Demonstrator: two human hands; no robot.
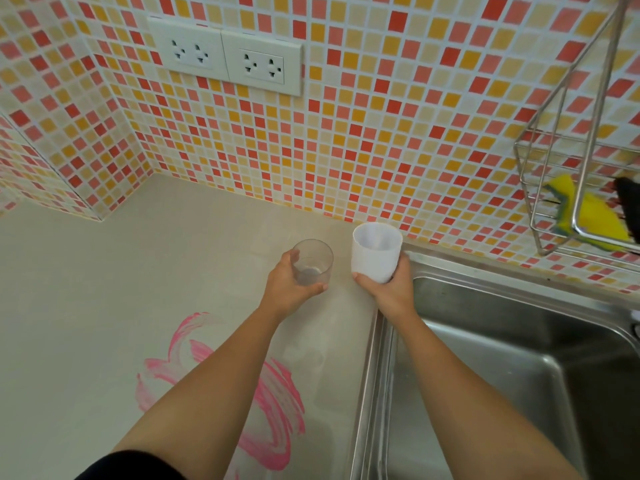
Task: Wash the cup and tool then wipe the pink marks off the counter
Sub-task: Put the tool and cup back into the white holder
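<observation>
Left hand (289, 289) at frame centre, fingers wrapped round a clear cup (312, 262). Right hand (391, 289) just beside it grips a white cup (375, 251) from below, at the sink's (519, 341) upper left corner. Both cups upright. Pink marks (273, 403) smear the counter (86, 306) lower centre, under the left forearm. Yellow sponge (595, 216) sits in the wire rack (540, 188), right edge.

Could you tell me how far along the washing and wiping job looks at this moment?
Nothing looks finished. The left hand holds a clear cup and the right hand a white cup, both beside the sink. No tool is visible in the hands. The pink marks remain on the counter, unwiped.
</observation>
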